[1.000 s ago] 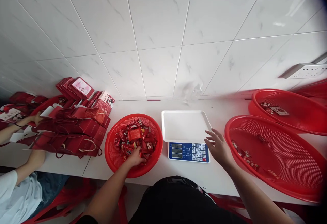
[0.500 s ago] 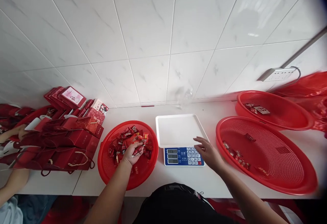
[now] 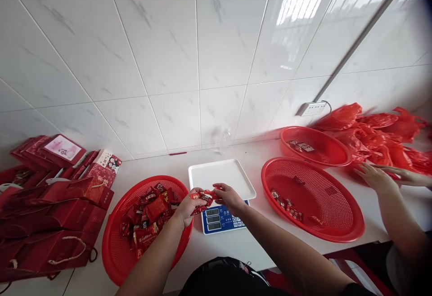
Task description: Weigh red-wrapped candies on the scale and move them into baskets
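Note:
My left hand (image 3: 187,207) is closed round a handful of red wrapped candies (image 3: 201,198), held just above the front left corner of the white scale tray (image 3: 221,178). My right hand (image 3: 229,197) meets it over the scale's blue keypad (image 3: 218,218), fingers pinching one of those candies. Left of both hands stands a red mesh basket (image 3: 116,251) with several more red candies inside.
A large red basket (image 3: 344,217) with a few candies lies right of the scale, a second one (image 3: 329,141) behind it. Red plastic bags (image 3: 378,129) pile at far right, where another person's hands (image 3: 374,177) reach. Red gift bags (image 3: 54,206) stack at left.
My left hand lifted a handful of candies out of the basket and moved right over the scale. My right hand came left to meet it. The view swung right.

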A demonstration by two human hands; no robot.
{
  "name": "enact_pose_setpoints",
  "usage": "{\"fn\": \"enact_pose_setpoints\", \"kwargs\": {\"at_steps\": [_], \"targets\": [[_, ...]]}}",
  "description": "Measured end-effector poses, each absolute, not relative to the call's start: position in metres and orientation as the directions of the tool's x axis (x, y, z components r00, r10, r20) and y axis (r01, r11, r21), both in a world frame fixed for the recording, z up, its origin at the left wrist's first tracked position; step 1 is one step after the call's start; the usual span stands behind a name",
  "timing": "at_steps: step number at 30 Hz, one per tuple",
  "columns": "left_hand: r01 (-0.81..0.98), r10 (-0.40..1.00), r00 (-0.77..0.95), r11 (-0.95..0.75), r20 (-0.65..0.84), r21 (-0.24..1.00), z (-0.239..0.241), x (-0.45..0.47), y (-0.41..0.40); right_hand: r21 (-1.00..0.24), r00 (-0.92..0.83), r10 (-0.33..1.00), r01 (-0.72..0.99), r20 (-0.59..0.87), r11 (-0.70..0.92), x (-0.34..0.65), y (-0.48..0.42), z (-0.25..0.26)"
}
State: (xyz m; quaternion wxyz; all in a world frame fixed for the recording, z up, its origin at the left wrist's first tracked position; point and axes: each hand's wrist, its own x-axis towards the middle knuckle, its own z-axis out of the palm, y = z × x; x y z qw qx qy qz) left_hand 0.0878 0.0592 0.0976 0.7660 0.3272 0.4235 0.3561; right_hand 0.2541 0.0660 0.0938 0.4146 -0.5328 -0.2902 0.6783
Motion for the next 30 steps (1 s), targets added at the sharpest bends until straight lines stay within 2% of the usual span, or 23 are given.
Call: {"fn": "enact_pose_setpoints", "kwargs": {"at_steps": [5, 9, 11, 15, 18, 25, 30], "targets": [[-0.190, 0.806, 0.287, 0.578, -0.518, 0.794, 0.087, 0.101, 0.082, -0.790, 0.038, 0.857, -0.411, -0.514, -0.455, 0.277, 0.075, 0.078], [-0.079, 0.791, 0.140, 0.608, -0.595, 0.790, 0.086, 0.113, 0.096, -0.820, 0.119, 0.845, -0.343, -0.522, -0.458, 0.287, 0.069, 0.074], [-0.045, 0.806, 0.143, 0.585, -0.575, 0.810, 0.085, 0.120, 0.097, -0.816, 0.060, 0.845, -0.305, -0.531, -0.491, 0.288, 0.063, 0.076], [-0.045, 0.845, 0.258, 0.494, -0.468, 0.868, 0.082, 0.134, 0.091, -0.756, -0.241, 0.820, -0.317, -0.519, -0.572, 0.284, 0.055, 0.078], [-0.009, 0.844, 0.265, 0.485, -0.466, 0.875, 0.080, 0.139, 0.085, -0.742, -0.249, 0.807, -0.316, -0.536, -0.591, 0.281, 0.054, 0.074], [-0.154, 0.822, 0.265, 0.552, -0.504, 0.819, 0.077, 0.135, 0.073, -0.734, -0.231, 0.805, -0.330, -0.547, -0.593, 0.285, 0.052, 0.068], [-0.322, 0.853, 0.118, 0.518, -0.509, 0.793, 0.079, 0.116, 0.072, -0.782, -0.133, 0.829, -0.281, -0.543, -0.556, 0.287, 0.057, 0.073]]}}
